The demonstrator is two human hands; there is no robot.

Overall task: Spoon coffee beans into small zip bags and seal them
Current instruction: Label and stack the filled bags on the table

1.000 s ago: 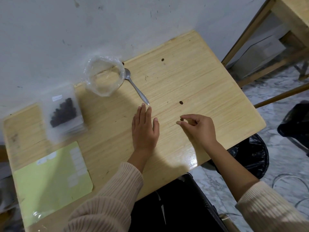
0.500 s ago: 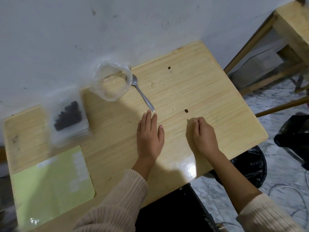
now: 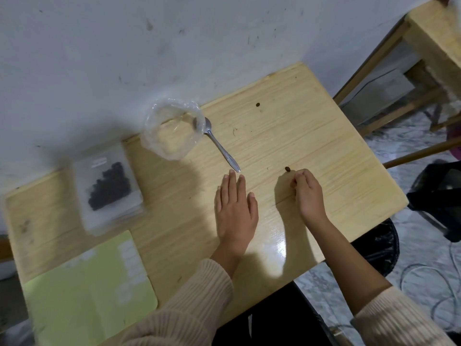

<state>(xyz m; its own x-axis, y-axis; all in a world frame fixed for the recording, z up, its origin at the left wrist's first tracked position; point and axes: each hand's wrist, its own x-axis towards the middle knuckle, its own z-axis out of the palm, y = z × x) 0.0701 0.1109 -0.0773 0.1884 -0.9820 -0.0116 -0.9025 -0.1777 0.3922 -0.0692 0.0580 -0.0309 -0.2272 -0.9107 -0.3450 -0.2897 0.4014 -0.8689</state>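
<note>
- The right hand (image 3: 308,193) has edged forward since half a second ago, and its curled fingertips are now just beside a loose bean (image 3: 287,169) on the table (image 3: 336,156).
- Whether those fingers already hold anything cannot be told.
- The left hand (image 3: 235,206) stays flat on the wood, fingers straight and relaxed, grasping nothing.
- A spoon (image 3: 220,148) lies just beyond the left fingertips, its bowl at the edge of a clear tub (image 3: 172,132).
- Left of the left hand, a zip bag (image 3: 109,187) filled with beans tops a stack of bags (image 3: 119,221), with a green sheet (image 3: 92,290) nearer the person.
- Another bean (image 3: 257,104) lies well beyond the right hand.
</note>
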